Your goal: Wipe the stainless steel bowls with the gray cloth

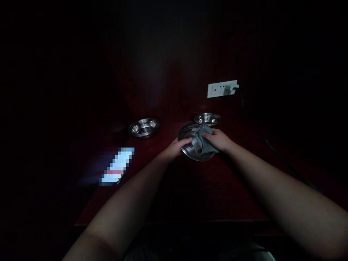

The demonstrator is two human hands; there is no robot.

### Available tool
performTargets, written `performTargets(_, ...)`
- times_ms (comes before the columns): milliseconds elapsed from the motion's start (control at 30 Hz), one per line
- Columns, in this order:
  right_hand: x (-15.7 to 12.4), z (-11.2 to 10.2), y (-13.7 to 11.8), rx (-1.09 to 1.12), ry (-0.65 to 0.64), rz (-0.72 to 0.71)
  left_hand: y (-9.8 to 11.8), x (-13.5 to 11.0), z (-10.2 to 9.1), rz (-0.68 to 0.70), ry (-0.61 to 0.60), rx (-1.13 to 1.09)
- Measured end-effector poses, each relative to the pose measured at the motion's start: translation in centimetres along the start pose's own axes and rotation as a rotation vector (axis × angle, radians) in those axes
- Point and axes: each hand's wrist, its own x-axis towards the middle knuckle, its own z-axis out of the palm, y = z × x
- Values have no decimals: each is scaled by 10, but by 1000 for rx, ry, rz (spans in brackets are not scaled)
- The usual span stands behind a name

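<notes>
Dim light is cast over a dark red wall (168, 83) and a dark red table (206, 203), with the outer areas lost in shadow. At far left, a bright, pixelated screen (118, 166) is positioned on the table, its contents obscured. Beyond it and slightly to the right, a stack of metal bowls (144, 134) is placed upright.

At center, a steel bowl (193, 151) is gripped at its left rim by the left hand (176, 148). The thumb is laid over the inner side; the remaining fingers are largely hidden by the bowl. The bowl's opening is tilted toward the wearer; whether its base is supported by the table cannot be determined. A gray cloth (205, 140) is held against the bowl's inside and is draped over its right rim. Behind the steel bowl, a rear bowl (208, 119) is set near the wall.

The cloth is pinched by the right hand (219, 139), with the thumb on top and the fingers mostly concealed. Above, a white socket plate (213, 92) is mounted on the wall; at its right end a plug (231, 87) is inserted, from which a dark cable (242, 101) is run downward.
</notes>
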Motion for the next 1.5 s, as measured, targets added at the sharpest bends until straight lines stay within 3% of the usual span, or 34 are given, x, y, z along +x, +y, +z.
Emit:
performTargets(500,-7,3,-6,-15,60,-86,-10,8,-7,98,-121,69)
performTargets(867,-3,4,0,16,12,-168,-9,6,-5,122,-99,98)
performTargets(1500,-7,4,-4,-42,50,-166,-8,6,-3,104,-80,77)
